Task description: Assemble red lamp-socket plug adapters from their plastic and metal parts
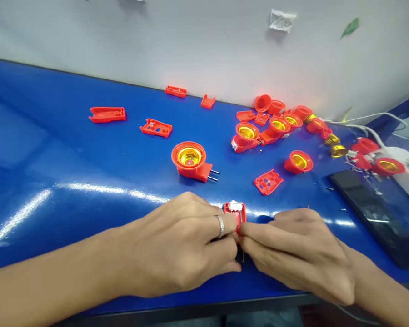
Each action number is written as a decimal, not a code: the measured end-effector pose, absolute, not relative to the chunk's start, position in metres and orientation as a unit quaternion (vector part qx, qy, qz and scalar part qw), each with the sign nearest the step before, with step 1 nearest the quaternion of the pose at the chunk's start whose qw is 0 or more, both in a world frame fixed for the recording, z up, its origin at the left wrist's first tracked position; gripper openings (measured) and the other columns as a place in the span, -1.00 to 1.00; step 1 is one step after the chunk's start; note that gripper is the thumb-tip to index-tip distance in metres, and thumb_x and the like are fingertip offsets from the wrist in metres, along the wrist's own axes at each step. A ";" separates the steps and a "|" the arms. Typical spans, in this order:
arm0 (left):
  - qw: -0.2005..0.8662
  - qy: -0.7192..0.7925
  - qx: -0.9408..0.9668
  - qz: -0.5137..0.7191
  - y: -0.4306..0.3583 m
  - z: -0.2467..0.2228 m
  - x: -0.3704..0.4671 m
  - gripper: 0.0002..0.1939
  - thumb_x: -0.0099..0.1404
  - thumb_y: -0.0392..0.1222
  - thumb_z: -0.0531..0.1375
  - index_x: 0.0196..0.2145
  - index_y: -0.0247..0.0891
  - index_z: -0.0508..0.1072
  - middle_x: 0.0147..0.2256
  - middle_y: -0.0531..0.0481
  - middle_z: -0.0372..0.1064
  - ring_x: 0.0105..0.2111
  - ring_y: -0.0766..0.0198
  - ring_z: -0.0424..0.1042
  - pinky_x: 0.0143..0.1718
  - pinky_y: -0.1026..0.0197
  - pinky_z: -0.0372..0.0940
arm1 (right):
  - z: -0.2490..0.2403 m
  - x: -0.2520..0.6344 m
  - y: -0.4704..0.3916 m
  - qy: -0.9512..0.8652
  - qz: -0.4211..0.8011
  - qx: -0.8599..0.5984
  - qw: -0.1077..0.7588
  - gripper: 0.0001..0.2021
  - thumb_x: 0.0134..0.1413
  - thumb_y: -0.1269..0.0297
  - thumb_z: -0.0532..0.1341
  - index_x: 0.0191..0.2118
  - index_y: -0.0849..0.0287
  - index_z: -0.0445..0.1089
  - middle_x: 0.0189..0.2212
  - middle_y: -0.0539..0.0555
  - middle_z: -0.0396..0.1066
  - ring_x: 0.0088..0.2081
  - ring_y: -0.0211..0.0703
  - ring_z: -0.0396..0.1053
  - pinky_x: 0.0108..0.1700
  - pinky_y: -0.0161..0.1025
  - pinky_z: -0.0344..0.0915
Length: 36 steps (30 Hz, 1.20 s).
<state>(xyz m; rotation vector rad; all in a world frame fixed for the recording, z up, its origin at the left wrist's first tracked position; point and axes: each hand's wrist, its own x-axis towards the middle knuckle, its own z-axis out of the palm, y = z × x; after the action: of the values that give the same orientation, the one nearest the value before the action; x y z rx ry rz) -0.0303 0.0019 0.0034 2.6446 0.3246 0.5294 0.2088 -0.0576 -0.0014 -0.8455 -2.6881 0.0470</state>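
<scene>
Between my two hands, near the table's front edge, is a small red plastic housing [237, 212] with a white switch piece at its far end and a spring-like metal part inside. My left hand [187, 245], with a ring on one finger, grips the housing from the left. From the right, the pinched fingers of my right hand [293, 254] press at its near end, and what they pinch there is hidden. Just beyond lies a red lamp socket [190, 159] with a gold threaded insert and two metal plug pins pointing right.
Loose red covers [107, 114] lie on the blue table [54, 150]. A flat red plate [268, 182] is right of centre. Several red sockets [246, 134] and gold threaded sleeves [338, 151] cluster at the right. A black phone [375, 213] and white cables [368, 129] are at far right.
</scene>
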 end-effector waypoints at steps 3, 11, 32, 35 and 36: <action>0.262 0.160 0.934 0.182 -0.002 0.005 -0.028 -0.65 0.49 -0.28 0.01 -0.44 -0.32 0.42 -0.50 0.07 0.30 -0.52 0.34 0.25 -0.45 0.24 0.18 | 0.007 0.204 -0.055 -0.938 0.069 -0.279 0.194 -0.75 0.38 0.49 -0.01 -0.15 0.30 0.43 -0.37 0.03 0.49 -0.56 -0.34 0.28 -0.52 -0.27 0.16; 0.213 0.147 0.946 0.193 0.001 -0.004 -0.029 -0.72 0.48 -0.25 0.07 -0.38 -0.29 0.45 -0.41 0.04 0.37 -0.48 0.33 0.31 -0.46 0.22 0.14 | 0.008 0.203 -0.051 -0.927 0.050 -0.299 0.219 -0.74 0.38 0.43 0.02 -0.21 0.28 0.46 -0.26 0.07 0.54 -0.54 -0.35 0.30 -0.53 -0.27 0.14; 0.078 0.182 0.949 0.246 0.001 -0.009 -0.028 -0.69 0.50 -0.22 0.02 -0.35 -0.27 0.48 -0.36 0.02 0.51 -0.47 0.28 0.43 -0.50 0.18 0.15 | -0.004 0.202 -0.049 -0.920 -0.015 -0.319 0.228 -0.80 0.21 0.42 0.23 -0.05 0.26 0.45 -0.16 0.07 0.56 -0.48 -0.33 0.43 -0.45 -0.29 0.36; 0.073 0.175 0.951 0.246 0.001 -0.009 -0.028 -0.66 0.51 -0.21 0.00 -0.34 -0.27 0.49 -0.38 0.01 0.49 -0.49 0.28 0.42 -0.52 0.17 0.14 | -0.004 0.202 -0.048 -0.917 -0.023 -0.324 0.234 -0.80 0.18 0.39 0.25 -0.07 0.24 0.46 -0.15 0.08 0.56 -0.42 -0.27 0.48 -0.45 -0.26 0.36; 0.069 0.173 0.951 0.247 0.001 -0.010 -0.028 -0.67 0.51 -0.20 0.01 -0.34 -0.27 0.50 -0.38 0.01 0.49 -0.49 0.28 0.42 -0.53 0.17 0.13 | -0.004 0.203 -0.048 -0.915 -0.031 -0.326 0.236 -0.81 0.18 0.38 0.26 -0.08 0.23 0.47 -0.15 0.08 0.56 -0.41 -0.26 0.50 -0.46 -0.26 0.36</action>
<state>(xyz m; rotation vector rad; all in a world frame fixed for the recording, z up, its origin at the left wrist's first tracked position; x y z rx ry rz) -0.0278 0.0008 -0.0098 2.8629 0.5198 0.7444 0.2028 -0.0480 -0.0040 -0.8953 -2.5084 -0.0842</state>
